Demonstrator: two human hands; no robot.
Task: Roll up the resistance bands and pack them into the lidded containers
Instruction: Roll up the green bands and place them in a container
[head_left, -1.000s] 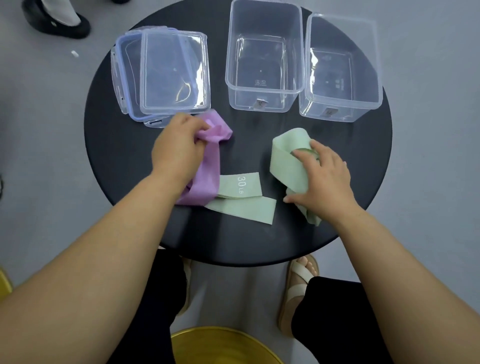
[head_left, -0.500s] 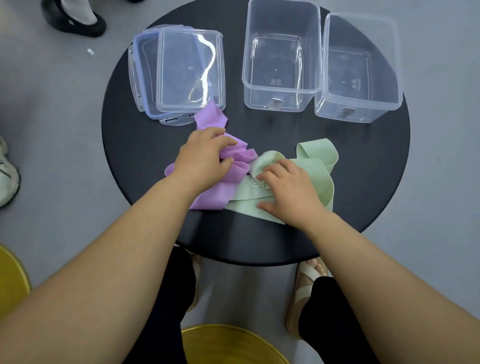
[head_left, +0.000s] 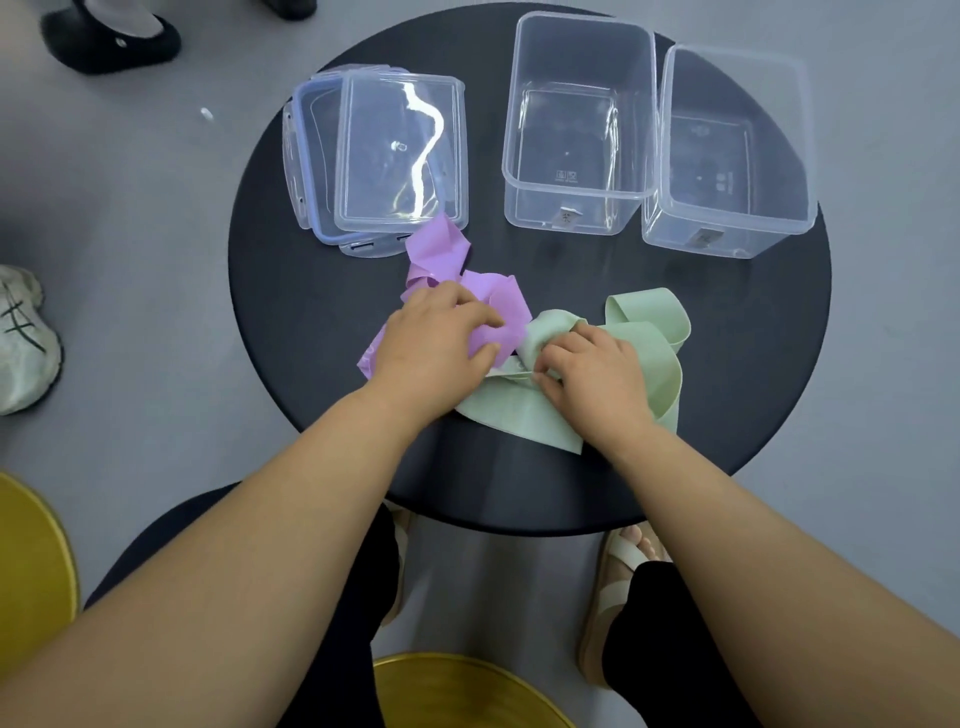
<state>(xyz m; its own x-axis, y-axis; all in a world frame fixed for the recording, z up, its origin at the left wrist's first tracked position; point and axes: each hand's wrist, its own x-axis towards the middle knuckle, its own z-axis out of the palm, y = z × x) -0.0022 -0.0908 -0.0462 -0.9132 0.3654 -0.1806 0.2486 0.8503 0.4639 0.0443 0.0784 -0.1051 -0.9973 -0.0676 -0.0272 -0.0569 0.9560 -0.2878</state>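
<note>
A purple resistance band (head_left: 441, 249) lies crumpled near the middle of the round black table (head_left: 291, 291). My left hand (head_left: 436, 343) rests on it with curled fingers gripping its folds. Right beside it lies a pale green band (head_left: 649, 338) in loose loops. My right hand (head_left: 597, 379) pinches a rolled end of the green band. Two clear open containers (head_left: 576, 208) (head_left: 727, 228) stand side by side at the back right. Two clear lids (head_left: 400, 156) lie stacked at the back left.
A gold stool rim (head_left: 467, 691) shows below the table, another gold edge (head_left: 31, 571) at the left. Other people's shoes, a black one (head_left: 114, 41) and a white one (head_left: 21, 338), stand on the grey floor to the left. My sandalled foot (head_left: 623, 561) is under the table.
Both hands have come together at the table's middle. The purple band has bunched up under my left hand, and my right hand has pulled the green band leftward and started rolling its end.
</note>
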